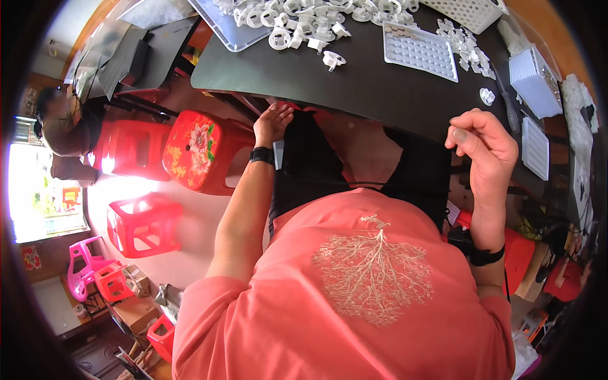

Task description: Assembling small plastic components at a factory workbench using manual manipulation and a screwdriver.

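My left hand [273, 122] is beside the table's front edge, palm turned up, its fingers loosely stretched and holding nothing. At the table's right front, my right hand [486, 142] hovers with fingers curled in toward the thumb; I see nothing in it. A small white plastic piece [486, 96] lies just beyond the right hand. Farther back are a white tray with rows of round hollows [421, 54], a few tan discs at its far end, and a heap of small white pieces [464, 47]. One white plastic fitting [333, 60] lies apart from a large pile of ring-shaped white fittings [304, 22].
On the dark table [285, 76] stand a clear bluish bin [235, 28] and a white perforated basket [472, 14]. To the right are stacked white trays [533, 82], a flat tray [535, 149] and a dark long tool [506, 95]. Red stools [196, 152] stand left; a person [66, 133] sits beyond.
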A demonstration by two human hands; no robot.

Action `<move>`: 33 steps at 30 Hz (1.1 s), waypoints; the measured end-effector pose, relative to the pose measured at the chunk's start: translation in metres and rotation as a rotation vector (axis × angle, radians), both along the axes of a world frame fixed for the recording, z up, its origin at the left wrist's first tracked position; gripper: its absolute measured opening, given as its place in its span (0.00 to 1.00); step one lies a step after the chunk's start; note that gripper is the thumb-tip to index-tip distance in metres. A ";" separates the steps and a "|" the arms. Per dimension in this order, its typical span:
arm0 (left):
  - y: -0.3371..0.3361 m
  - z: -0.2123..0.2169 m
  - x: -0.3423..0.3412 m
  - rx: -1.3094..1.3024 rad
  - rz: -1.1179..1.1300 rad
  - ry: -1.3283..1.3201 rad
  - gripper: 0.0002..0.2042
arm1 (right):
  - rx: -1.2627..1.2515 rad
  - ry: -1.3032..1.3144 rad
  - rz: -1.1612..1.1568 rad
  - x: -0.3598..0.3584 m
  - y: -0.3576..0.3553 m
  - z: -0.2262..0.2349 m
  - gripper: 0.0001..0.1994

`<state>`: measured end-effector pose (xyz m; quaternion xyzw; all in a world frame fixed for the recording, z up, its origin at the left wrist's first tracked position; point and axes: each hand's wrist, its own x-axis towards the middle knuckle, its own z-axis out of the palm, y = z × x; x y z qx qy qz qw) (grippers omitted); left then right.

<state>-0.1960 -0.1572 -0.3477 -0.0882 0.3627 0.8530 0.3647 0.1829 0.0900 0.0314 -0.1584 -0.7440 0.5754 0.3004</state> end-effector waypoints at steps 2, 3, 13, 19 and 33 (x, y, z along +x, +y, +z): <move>-0.027 0.002 0.000 0.089 -0.045 0.208 0.17 | 0.004 0.001 0.106 0.001 0.000 0.001 0.05; -0.043 0.003 -0.006 0.278 -0.078 0.183 0.18 | 0.001 0.020 0.152 -0.001 -0.002 0.002 0.05; -0.038 0.155 0.060 -0.642 0.318 0.516 0.13 | 0.083 -0.562 0.538 0.018 0.015 -0.047 0.08; -0.074 0.129 0.051 -1.018 0.155 0.741 0.20 | -0.029 -0.844 0.509 -0.015 0.059 -0.146 0.07; -0.109 0.143 0.121 -1.115 -0.347 0.638 0.35 | -0.158 -0.504 0.534 -0.091 0.046 -0.251 0.10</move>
